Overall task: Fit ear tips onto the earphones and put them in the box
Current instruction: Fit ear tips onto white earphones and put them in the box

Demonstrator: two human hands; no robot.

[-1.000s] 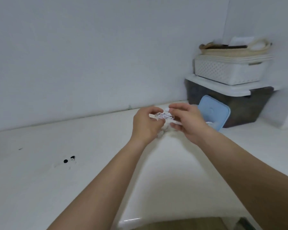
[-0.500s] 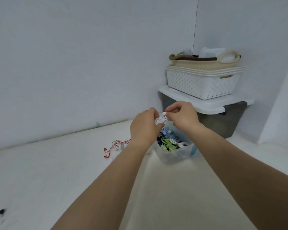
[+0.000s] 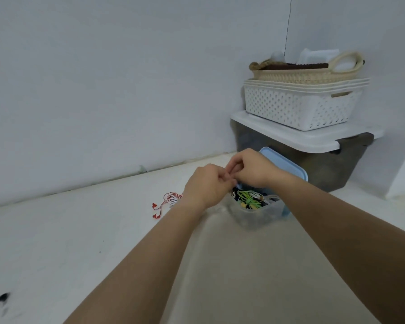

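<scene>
My left hand and my right hand meet fingertip to fingertip just above the clear plastic box. Their curled fingers pinch something small between them; in this frame it is hidden by the fingers. The box holds a tangle of earphones, green ones on top. Its light blue lid leans behind it. A red-and-white pair of earphones lies coiled on the white table to the left of my left wrist.
A dark storage bin with a white lid stands in the back right corner, with a white perforated basket and a woven basket stacked on it. Small black bits lie at the table's near left edge.
The view swung left, then settled lower, bringing the box and red-white earphones into sight. My hands came down toward the box, and the white earphone bundle seen between them earlier is now hidden.
</scene>
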